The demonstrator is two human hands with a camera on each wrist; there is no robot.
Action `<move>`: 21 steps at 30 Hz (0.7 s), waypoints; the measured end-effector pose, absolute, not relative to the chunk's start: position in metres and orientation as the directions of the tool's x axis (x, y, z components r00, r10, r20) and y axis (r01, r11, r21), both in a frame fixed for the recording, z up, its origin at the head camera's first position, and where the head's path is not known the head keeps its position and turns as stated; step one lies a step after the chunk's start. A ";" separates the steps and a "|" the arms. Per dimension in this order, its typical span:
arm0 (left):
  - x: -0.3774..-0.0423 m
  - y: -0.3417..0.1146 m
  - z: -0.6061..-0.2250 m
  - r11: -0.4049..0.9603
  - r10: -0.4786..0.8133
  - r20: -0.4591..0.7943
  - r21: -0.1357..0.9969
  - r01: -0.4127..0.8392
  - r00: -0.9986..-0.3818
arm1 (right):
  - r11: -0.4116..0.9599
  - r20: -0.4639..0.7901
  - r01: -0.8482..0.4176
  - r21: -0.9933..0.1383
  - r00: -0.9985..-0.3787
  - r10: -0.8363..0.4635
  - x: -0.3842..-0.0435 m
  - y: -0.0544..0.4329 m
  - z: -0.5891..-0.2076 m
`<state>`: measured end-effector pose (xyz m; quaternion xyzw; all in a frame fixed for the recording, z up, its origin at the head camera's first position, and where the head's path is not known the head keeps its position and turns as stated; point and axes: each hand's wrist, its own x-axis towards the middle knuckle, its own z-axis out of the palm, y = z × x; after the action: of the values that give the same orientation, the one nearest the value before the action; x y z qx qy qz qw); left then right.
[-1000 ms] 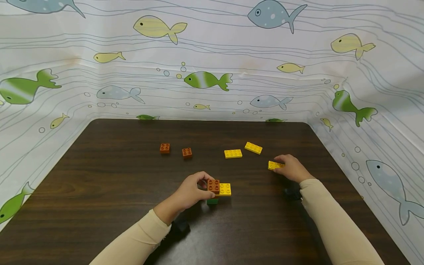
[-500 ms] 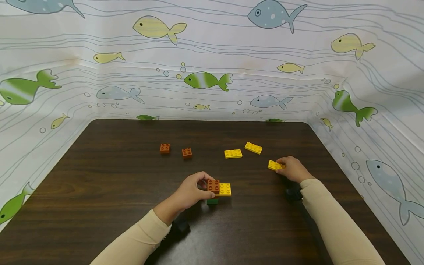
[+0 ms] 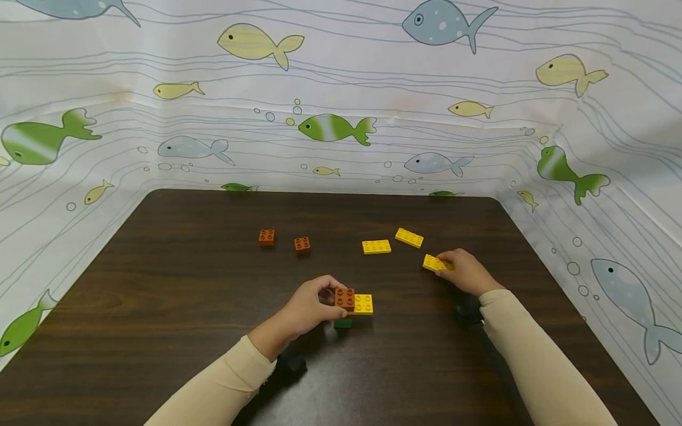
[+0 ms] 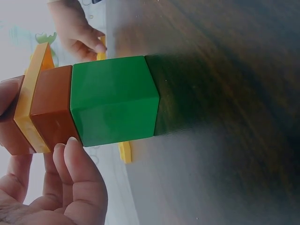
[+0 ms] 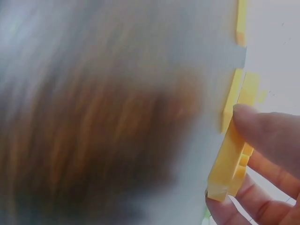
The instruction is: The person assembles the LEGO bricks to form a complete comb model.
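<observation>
My left hand (image 3: 306, 307) grips a stack of toy bricks near the table's middle, thumb and fingers around its upper part. A brown brick (image 3: 344, 299) tops the stack, over a yellow plate (image 3: 364, 303) that juts out to the right. In the left wrist view, another brown brick (image 4: 52, 93) lies below that plate, above a green block (image 4: 115, 101) at the bottom. To the right, my right hand (image 3: 467, 272) pinches a second yellow plate (image 3: 433, 262) between thumb and fingers. The right wrist view shows this plate (image 5: 227, 161) tilted, studs facing the fingers.
Two loose brown bricks (image 3: 267, 238) (image 3: 302, 245) lie at the back left of the dark wooden table (image 3: 160, 284). Two yellow plates (image 3: 376, 247) (image 3: 409, 238) lie at the back right. A fish-patterned sheet (image 3: 341, 77) rises behind and along the sides.
My right hand, pinching the yellow plate, has shifted slightly left and the plate has turned a little. The left hand keeps its hold on the stack, in nearly the same place.
</observation>
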<state>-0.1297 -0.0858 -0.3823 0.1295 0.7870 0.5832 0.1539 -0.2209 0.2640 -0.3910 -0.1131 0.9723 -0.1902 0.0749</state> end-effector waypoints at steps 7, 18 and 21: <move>-0.130 -0.085 -0.384 0.293 0.375 -0.107 0.956 0.009 -0.921 | 0.872 -0.060 -0.240 -0.427 -0.954 -0.293 -0.214 0.242 -0.384; -0.130 -0.084 -0.385 0.280 0.376 -0.104 0.960 0.006 -0.921 | 0.826 -0.003 -0.293 -0.481 -0.942 -0.335 -0.196 0.203 -0.380; -0.130 -0.083 -0.386 0.277 0.369 -0.113 0.961 -0.007 -0.923 | 0.809 0.018 -0.318 -0.495 -0.934 -0.355 -0.189 0.192 -0.378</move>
<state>-0.1295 -0.0829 -0.3856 0.1155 0.7832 0.5899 0.1593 -0.1894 0.1918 -0.3781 -0.1771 0.9503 -0.2533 0.0375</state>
